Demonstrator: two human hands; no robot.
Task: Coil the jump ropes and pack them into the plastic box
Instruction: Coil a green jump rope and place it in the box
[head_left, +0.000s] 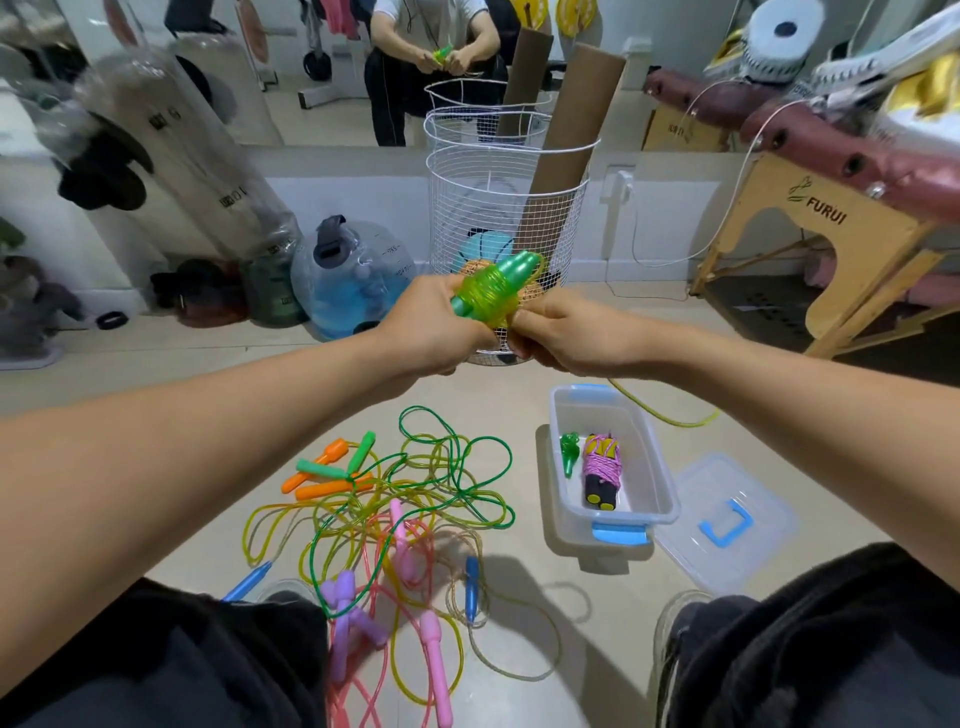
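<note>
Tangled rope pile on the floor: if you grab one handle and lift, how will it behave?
The rope pile probably comes up floppy: the thin cords lie in loose loops. It likely snags, since the green, yellow and pink cords cross one another, so neighbours may drag along. The orange handles look like light plastic, probably easy to lift.

Left hand (434, 332) and right hand (563, 332): fingertips hidden behind the green jump rope bundle (493, 286). Yellow-green cord (665, 413) disappears behind right forearm. Pink jump rope (434, 670) cut off by frame edge at 6 o'clock. Massage table (831, 171) cropped at 3 o'clock.
</note>
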